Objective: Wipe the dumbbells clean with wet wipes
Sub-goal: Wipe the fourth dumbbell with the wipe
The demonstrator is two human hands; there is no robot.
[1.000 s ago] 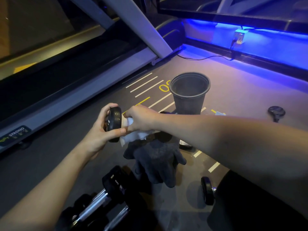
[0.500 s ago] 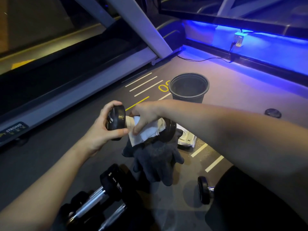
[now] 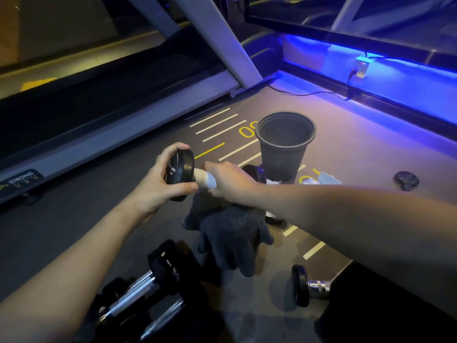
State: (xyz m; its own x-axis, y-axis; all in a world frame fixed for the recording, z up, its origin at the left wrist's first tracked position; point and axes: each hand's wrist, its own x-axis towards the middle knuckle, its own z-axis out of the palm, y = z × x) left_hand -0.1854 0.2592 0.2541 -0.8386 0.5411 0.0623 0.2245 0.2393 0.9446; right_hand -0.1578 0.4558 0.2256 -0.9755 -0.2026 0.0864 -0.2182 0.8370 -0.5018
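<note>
Held dumbbell (image 3: 179, 174): mid-frame, lifted above the floor, bar running left-right; left end disc faces the camera.
L hand (image 3: 158, 191): fingers and thumb curled round the rim of the left disc, thumb on the near edge, fingers over the far edge.
R hand (image 3: 226, 180): curled round the bar just right of the left disc, gripping the wet wipe (image 3: 204, 179) wrapped on the bar.
Wipe vs grip: only a short white bit shows between disc and R hand; the rest is under the fingers.
Hidden: bar itself is covered by wipe and hand; right disc (image 3: 254, 173) is mostly behind the R hand. Print on the left disc is too small to read.
Gloves (image 3: 230, 231): dark pair, below the held dumbbell, near side; can't tell if they lie on the floor or hang.
Other dumbbells: 2 with chrome bars (image 3: 138, 293) at near left, cut by the frame edge; 1 more (image 3: 306, 285) at near right, its right end hidden by a dark shape.
Bin (image 3: 284, 144): dark, upright, just beyond the R hand.
Wipes pack (image 3: 326, 179): pale, right of the bin, partly behind the R forearm.
Round dark item (image 3: 405, 180): far right on the floor, unclear what it is.
Treadmill (image 3: 111, 125): along the left, far side.
</note>
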